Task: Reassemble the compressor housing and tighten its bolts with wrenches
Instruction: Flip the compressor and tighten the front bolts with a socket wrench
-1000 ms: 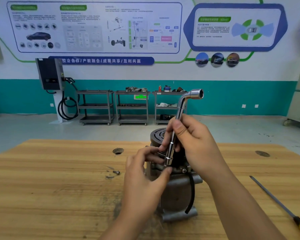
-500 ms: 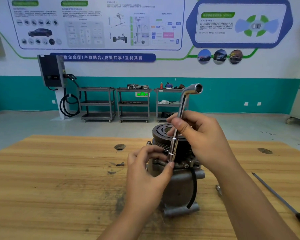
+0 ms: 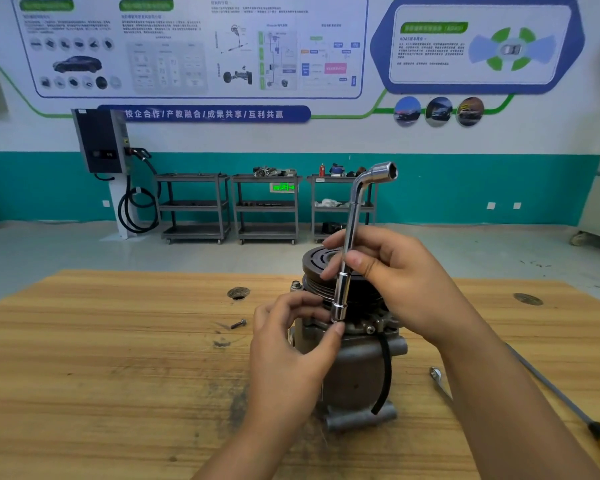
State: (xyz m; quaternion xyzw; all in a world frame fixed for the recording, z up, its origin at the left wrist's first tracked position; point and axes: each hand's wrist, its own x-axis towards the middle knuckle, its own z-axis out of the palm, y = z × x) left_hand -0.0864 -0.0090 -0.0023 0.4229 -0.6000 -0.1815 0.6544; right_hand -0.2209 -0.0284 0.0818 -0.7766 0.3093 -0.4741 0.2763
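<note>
A loose bolt (image 3: 238,323) lies on the table (image 3: 118,375) left of our left hand (image 3: 288,355), whose grip pinches the lower socket of the L-shaped wrench (image 3: 342,289), likely guiding it onto a bolt hidden beneath it. The compressor housing (image 3: 357,368) stands upright mid-table. Our right hand (image 3: 399,278) keeps its grip clamped on the wrench shaft to turn it, and the frame cuts off a screwdriver (image 3: 561,398) at the right.
</note>
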